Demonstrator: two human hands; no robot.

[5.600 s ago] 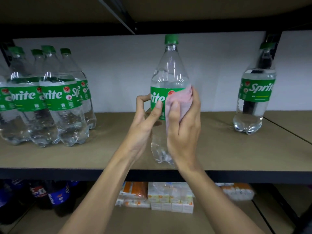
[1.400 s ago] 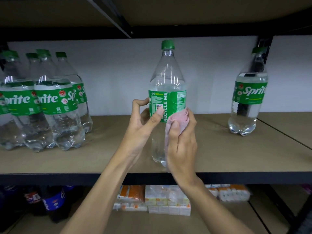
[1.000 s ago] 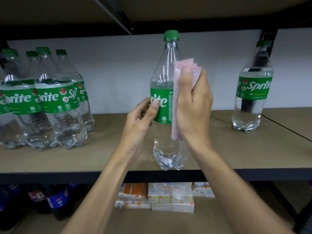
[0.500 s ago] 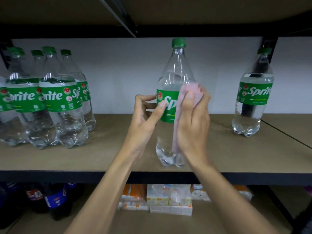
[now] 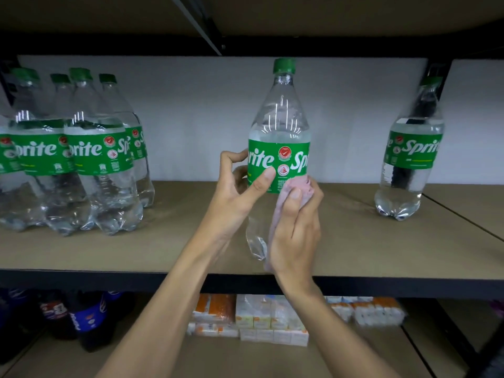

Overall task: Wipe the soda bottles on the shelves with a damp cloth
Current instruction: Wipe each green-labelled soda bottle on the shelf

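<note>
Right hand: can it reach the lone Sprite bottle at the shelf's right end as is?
Probably yes. The shelf board between the right hand and the lone bottle lies bare, with nothing standing in the way. The hand grips the pink cloth against the middle bottle.

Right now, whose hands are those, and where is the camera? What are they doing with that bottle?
They belong to a person; no machine here. The camera sits on the person's head, looking forward and down. The left hand holds a Sprite bottle upright at the brown shelf. The right hand presses a pink cloth against its lower side. More Sprite bottles stand bunched at the left, a lone bottle at the right. Below are small cartons and dark soda bottles.
</note>
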